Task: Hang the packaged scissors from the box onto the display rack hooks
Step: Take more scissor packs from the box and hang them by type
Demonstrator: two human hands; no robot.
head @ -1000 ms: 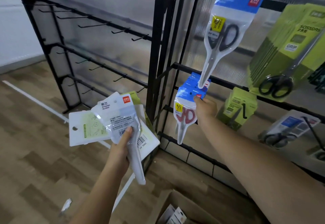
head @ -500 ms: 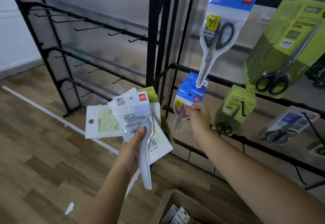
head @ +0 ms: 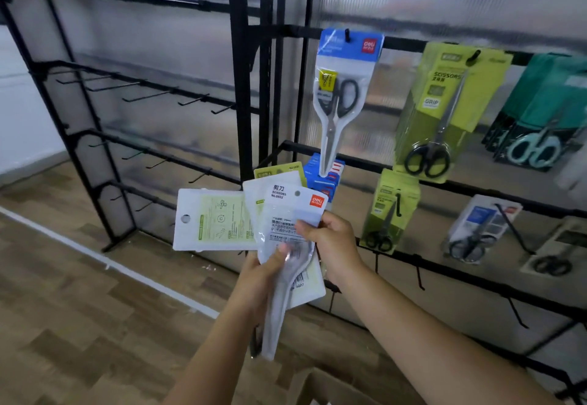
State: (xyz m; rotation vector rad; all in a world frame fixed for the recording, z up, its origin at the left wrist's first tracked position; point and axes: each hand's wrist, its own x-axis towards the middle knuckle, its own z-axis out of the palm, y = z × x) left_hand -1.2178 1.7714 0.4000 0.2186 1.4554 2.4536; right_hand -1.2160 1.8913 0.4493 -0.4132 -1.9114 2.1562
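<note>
Standing against the translucent wall, the black display rack [head: 251,87] carries bare hooks [head: 149,96] on its left bay, with open wood floor [head: 79,309] below. Left hand [head: 257,280] grips a fan of packaged scissors [head: 286,230], thumb curled over the front pack. Right hand [head: 333,242] pinches that pack's right edge. A cardboard box [head: 324,385] corner sits beneath the forearms.

Shop: black display rack [head: 247,93] w/ hooks, hung packaged scissors [head: 341,93].
</note>
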